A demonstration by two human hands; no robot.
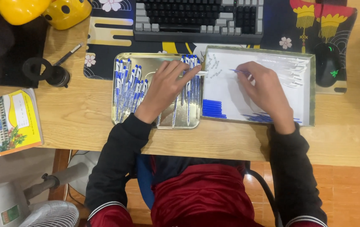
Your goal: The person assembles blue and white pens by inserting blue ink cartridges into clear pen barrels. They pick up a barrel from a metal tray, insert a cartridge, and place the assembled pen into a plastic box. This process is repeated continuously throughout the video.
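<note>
Metal tray (pixel 125 120) pens under left hand (pixel 165 90) grip; right hand (pixel 266 90) pinching refill (pixel 238 71); keyboard (pixel 198 19) behind.

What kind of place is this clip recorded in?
Probably a home or small-office computer desk used as a workbench: a keyboard and mouse on a patterned desk mat, with a floor fan beside the wooden desk.

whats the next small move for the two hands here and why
Probably bring the two hands together and slide the thin blue refill in the right hand into the clear pen barrel pinched by the left hand. Both parts are already lifted over the trays, tips facing each other, with a gap between.
</note>
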